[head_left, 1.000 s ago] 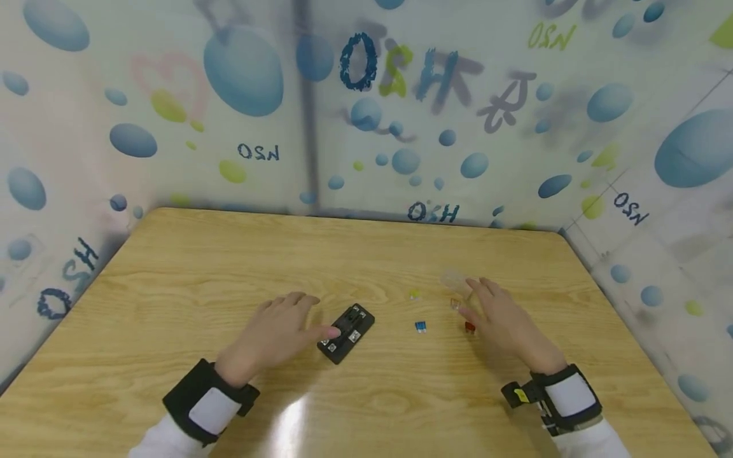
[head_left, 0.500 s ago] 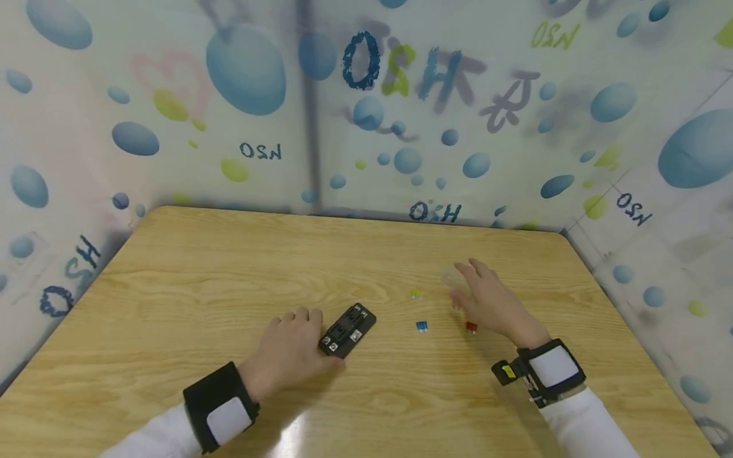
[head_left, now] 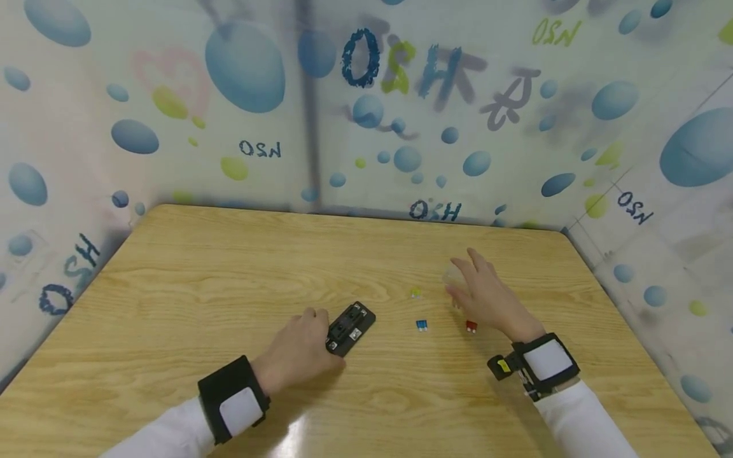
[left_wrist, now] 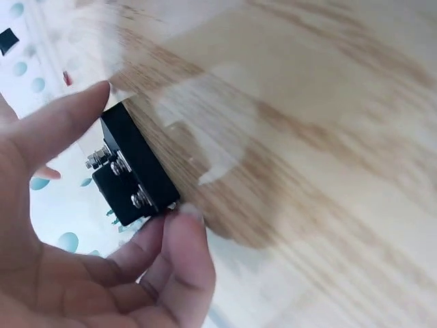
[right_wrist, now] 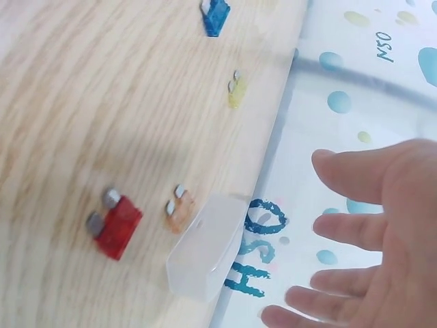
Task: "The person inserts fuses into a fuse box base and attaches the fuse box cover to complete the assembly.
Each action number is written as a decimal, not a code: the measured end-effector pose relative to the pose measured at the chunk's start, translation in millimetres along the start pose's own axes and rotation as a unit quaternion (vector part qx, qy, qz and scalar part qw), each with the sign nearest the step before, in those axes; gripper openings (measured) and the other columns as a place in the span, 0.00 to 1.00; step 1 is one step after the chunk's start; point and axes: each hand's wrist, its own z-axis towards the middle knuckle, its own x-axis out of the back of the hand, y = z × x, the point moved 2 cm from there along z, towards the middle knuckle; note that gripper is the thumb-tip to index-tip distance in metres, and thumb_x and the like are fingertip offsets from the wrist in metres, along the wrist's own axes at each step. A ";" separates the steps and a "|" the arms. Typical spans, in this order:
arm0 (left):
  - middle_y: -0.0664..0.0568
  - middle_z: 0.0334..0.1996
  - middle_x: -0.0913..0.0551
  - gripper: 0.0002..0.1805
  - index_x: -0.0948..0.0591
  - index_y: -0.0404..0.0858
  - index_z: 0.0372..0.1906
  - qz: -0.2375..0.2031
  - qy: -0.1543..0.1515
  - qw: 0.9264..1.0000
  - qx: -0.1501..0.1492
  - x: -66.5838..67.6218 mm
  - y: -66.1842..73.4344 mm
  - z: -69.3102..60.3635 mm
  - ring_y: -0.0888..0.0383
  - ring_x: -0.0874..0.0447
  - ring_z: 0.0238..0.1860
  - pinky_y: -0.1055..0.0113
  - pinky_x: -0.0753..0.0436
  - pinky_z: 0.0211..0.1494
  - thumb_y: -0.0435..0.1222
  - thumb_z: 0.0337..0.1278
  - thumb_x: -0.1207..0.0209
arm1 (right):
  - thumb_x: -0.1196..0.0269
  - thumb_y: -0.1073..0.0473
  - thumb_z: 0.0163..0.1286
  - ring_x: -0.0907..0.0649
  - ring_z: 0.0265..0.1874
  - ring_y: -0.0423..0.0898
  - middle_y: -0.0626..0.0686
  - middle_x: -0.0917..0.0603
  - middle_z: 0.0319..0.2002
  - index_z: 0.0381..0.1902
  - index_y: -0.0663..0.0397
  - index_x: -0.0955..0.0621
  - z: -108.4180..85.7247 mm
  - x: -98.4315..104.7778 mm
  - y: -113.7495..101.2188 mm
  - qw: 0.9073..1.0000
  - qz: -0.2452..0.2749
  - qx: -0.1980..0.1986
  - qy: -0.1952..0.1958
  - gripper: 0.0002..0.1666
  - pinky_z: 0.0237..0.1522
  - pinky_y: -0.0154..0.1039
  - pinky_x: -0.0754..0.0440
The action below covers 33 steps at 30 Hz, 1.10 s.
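Note:
My left hand point(head_left: 300, 353) holds the near end of a black fuse block point(head_left: 350, 327) between thumb and fingers, low over the table. Metal screw terminals show on the block point(left_wrist: 136, 164) in the left wrist view. With fingers spread, my right hand point(head_left: 489, 299) hovers beside a clear plastic cover point(right_wrist: 208, 249); the two look apart in the right wrist view. Near it lie a red blade fuse point(right_wrist: 119, 227) and an orange blade fuse point(right_wrist: 181, 210), the latter mostly hidden by the hand in the head view. A yellow blade fuse point(head_left: 415, 292) and a blue blade fuse point(head_left: 422, 326) lie between the hands.
The wooden table point(head_left: 229, 267) extends to a printed backdrop point(head_left: 258, 178) along its back and sides. Each wrist wears a black strap, the left strap point(head_left: 233, 399) and the right strap point(head_left: 544, 366).
My left hand has come right, from above the fuse block to a hold on its near end. My right hand has moved up and slightly left, uncovering the red fuse.

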 end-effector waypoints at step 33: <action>0.50 0.22 0.24 0.26 0.23 0.32 0.32 0.006 0.003 1.000 0.018 1.4 7.6 10.6 0.57 0.26 0.21 0.67 0.28 0.19 0.44 0.34 0.22 | 0.39 0.54 0.72 0.41 0.72 0.70 0.72 0.40 0.72 0.60 0.59 0.23 51.2 -29.0 -28.2 0.996 -0.030 0.074 -0.032 0.23 0.70 0.64 0.39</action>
